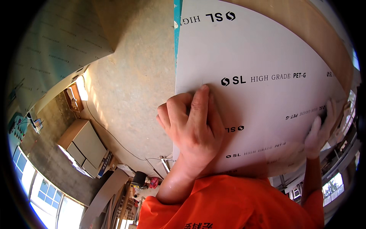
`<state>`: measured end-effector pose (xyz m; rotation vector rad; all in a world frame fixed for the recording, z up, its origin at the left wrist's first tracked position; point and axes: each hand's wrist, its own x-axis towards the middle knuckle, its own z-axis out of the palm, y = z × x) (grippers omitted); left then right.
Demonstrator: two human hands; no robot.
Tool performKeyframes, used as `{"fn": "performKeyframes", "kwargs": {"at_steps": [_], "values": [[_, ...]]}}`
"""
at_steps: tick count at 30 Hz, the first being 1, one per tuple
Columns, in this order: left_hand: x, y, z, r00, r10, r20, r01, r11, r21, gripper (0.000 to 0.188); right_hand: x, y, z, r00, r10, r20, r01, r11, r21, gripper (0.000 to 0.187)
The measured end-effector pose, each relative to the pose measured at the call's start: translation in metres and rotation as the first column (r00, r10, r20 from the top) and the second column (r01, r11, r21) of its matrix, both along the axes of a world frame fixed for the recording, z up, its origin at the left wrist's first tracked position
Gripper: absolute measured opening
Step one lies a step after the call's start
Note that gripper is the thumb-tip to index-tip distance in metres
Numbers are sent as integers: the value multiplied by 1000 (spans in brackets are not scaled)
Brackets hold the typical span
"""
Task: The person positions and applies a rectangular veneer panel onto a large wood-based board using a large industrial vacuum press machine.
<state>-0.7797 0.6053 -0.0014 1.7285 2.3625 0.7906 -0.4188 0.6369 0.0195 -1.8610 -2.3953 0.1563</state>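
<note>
A large white panel [259, 49], covered in printed protective film, fills the right half of the view in front of my orange shirt [228, 202]. My left hand [196, 122] is closed at the panel's left edge: some fingers bend over the rim and one fingertip presses the printed face. Toward the panel's right side, my right hand [320, 131] lies against the surface, fingers stretched out and the thumb apart. It looks pale and slightly blurred. A narrow teal strip [177, 34] shows along the panel's upper left edge.
Tan board [335, 42] lies behind the panel at upper right. Film-covered sheets [57, 45] stand at upper left. A white-fronted cabinet [85, 145], a cable [118, 143] across the concrete floor, and leaning boards [106, 194] are at left. A black bucket [140, 178] stands lower down.
</note>
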Motion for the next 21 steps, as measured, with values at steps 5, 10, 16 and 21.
{"fn": "performKeyframes", "kwargs": {"at_steps": [5,10,16,21], "values": [[-1,2,4,999,14,35,-14,1000,-18,15,-2,1,2,1000,-24,16,24,999,-22,55],[-1,3,8,998,18,65,-15,999,-49,14,-1,0,0,999,-50,-19,49,999,-19,54],[-3,1,9,996,4,84,0,999,-50,15,1,1,-1,999,-41,-33,41,999,3,53],[-3,-1,8,997,-9,78,12,999,-42,17,-1,0,-1,998,-47,-47,47,999,-6,52]]}}
